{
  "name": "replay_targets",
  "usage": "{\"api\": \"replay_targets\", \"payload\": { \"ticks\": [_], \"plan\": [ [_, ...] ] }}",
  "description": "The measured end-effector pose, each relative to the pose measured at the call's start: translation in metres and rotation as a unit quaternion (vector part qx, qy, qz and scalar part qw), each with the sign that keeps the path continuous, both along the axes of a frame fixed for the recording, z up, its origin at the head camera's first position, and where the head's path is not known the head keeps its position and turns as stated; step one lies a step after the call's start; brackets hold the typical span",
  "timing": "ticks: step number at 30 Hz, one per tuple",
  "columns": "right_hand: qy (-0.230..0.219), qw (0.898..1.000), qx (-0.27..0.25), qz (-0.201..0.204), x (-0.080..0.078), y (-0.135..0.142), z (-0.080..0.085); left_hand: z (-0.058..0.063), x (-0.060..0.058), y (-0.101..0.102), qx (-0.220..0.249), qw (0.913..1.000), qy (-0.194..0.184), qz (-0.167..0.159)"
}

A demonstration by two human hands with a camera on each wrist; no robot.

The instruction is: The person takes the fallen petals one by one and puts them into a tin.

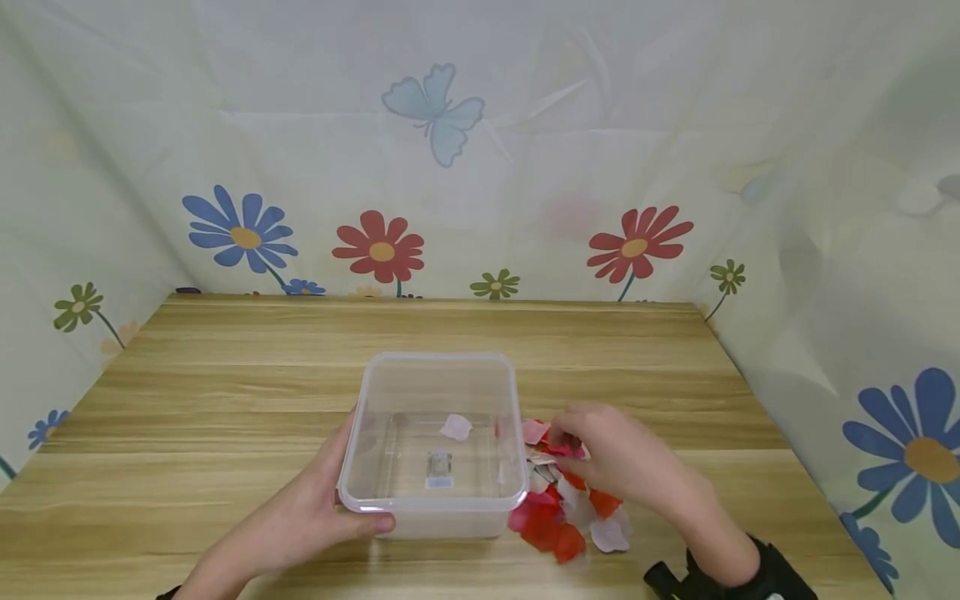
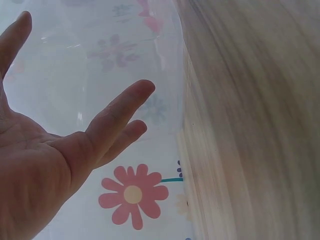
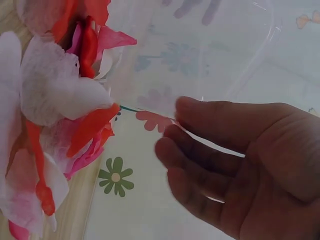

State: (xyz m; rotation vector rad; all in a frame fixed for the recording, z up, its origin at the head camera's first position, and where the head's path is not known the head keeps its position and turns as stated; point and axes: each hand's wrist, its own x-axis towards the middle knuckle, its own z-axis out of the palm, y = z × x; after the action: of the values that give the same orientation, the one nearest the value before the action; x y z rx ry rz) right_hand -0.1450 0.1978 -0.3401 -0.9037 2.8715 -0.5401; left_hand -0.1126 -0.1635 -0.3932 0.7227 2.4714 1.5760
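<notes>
A clear plastic box point(image 1: 438, 525) with its top uncovered stands on the table, one pale petal point(image 1: 457, 427) on its floor. My left hand point(image 1: 315, 500) steadies its front left corner, thumb on the front wall. Straight, spread fingers lie along the side wall in the left wrist view. Right of the box is a loose heap of red, pink and white artificial petals point(image 1: 551, 533). My right hand point(image 1: 611, 450) hovers at that heap, fingers bent loosely downward. The right wrist view shows its thumb and fingers point(image 3: 200, 162) slightly parted, with nothing visible between them.
A small label-like patch point(image 1: 439, 471) shows on the box floor. The wood-grain table point(image 1: 247, 383) is bordered at back and sides by a flower-print cloth point(image 1: 525, 167). Black wrist straps point(image 1: 780, 571) show at the lower edge.
</notes>
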Motion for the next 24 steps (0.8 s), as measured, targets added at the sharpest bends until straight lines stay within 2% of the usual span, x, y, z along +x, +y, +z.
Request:
{"api": "replay_targets", "payload": {
  "ticks": [5, 8, 14, 24],
  "plan": [
    [-0.056, 0.998, 0.036, 0.000, -0.003, 0.005, -0.006, 0.001, 0.000, 0.000, -0.004, 1.0000, -0.004, 0.006],
    [-0.073, 0.996, 0.056, -0.009, -0.003, 0.006, -0.011, 0.001, -0.001, 0.001, -0.003, 0.9999, -0.009, 0.004],
    [-0.065, 0.994, 0.082, -0.014, -0.005, 0.006, -0.018, 0.003, -0.001, 0.002, 0.000, 0.9998, -0.020, 0.003],
    [-0.051, 0.996, 0.068, 0.001, -0.009, 0.008, -0.022, 0.004, -0.001, 0.003, 0.005, 0.9997, -0.022, 0.001]
  ]
}}
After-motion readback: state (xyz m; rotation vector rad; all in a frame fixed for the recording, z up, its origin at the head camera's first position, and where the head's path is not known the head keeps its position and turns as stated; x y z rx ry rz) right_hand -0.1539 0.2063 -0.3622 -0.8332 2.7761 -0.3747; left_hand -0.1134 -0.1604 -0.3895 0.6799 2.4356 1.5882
